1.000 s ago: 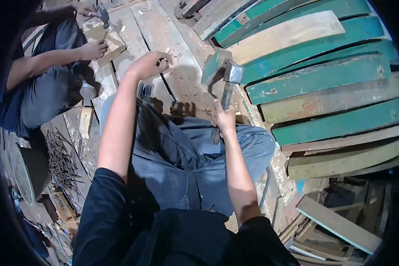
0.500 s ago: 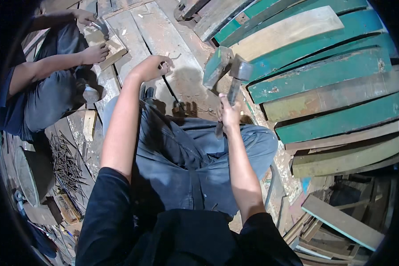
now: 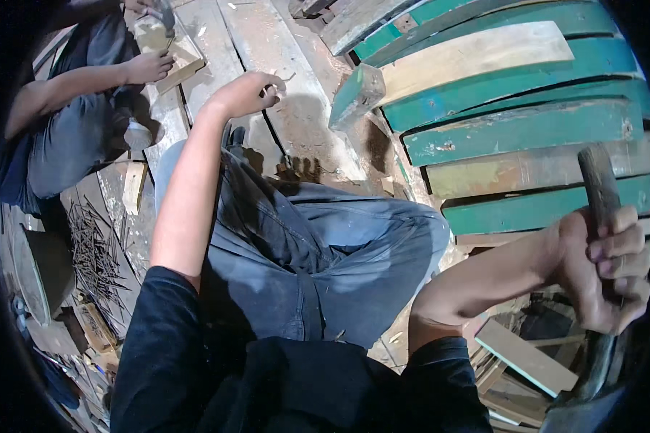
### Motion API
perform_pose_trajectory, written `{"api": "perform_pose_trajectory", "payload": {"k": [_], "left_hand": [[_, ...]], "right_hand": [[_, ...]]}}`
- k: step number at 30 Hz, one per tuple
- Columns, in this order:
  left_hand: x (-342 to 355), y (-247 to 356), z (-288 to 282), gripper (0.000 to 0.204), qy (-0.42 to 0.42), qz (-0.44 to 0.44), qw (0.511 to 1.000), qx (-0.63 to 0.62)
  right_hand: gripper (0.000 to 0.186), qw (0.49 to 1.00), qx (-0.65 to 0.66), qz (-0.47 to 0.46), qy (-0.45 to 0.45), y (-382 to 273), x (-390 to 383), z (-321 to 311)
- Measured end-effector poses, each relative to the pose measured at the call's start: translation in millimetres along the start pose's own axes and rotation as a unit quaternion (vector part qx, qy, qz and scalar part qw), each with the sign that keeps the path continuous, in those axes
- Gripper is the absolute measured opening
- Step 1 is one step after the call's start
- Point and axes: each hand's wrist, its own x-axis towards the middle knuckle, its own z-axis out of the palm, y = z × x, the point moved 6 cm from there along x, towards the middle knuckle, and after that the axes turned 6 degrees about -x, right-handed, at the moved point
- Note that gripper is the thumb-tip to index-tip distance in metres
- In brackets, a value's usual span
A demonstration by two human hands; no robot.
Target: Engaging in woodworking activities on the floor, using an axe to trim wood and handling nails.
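Observation:
My right hand [image 3: 605, 267] is raised at the far right, fingers wrapped round the handle of a hammer [image 3: 598, 169]. The handle's bare end points away from me, and the metal head sits at the lower right rim, partly cut off. My left hand [image 3: 247, 94] hovers over the pale boards [image 3: 290, 54] beyond my knees, fingertips pinched on a thin bent nail [image 3: 289, 76]. To the right of that hand stands a wooden block [image 3: 357, 97] with a green side, apart from both hands.
Green and bare planks [image 3: 520, 130] lie in rows on the right. Wood offcuts [image 3: 527, 353] are heaped below them. A pile of nails [image 3: 94, 252] lies at left beside a tilted grey pan [image 3: 40, 270]. At upper left a co-worker's hand [image 3: 150, 66] rests by a wooden piece [image 3: 184, 68].
My right hand has swung the hammer from above my lap out to the far right, nearer the camera. My left hand has barely shifted and keeps its pinch.

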Motion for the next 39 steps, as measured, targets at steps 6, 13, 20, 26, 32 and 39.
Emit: {"api": "perform_pose_trajectory", "payload": {"k": [6, 13, 20, 26, 32, 39], "left_hand": [[-10, -9, 1, 0.030, 0.005, -0.032, 0.999, 0.001], [-13, -3, -7, 0.030, 0.003, -0.037, 0.998, -0.043], [-6, 7, -2, 0.031, -0.025, -0.064, 0.998, -0.014], [-8, -2, -1, 0.033, -0.004, -0.036, 0.999, -0.031], [-7, -11, 0, 0.029, 0.002, -0.041, 0.998, -0.044], [-4, -6, 3, 0.028, -0.021, -0.073, 0.996, -0.044]], "right_hand": [[0.033, 0.911, 0.085, 0.404, 0.013, 110, -205, 46], [0.028, 0.682, -0.170, 0.707, -0.080, 163, -360, 35], [0.027, 0.607, -0.075, 0.791, -0.015, 150, -367, 40], [0.029, 0.648, -0.084, 0.757, -0.006, 161, -359, 35], [0.025, 0.682, -0.061, 0.727, 0.047, 154, -341, 30], [0.014, 0.823, -0.023, 0.559, 0.097, 108, -251, 4]]}}
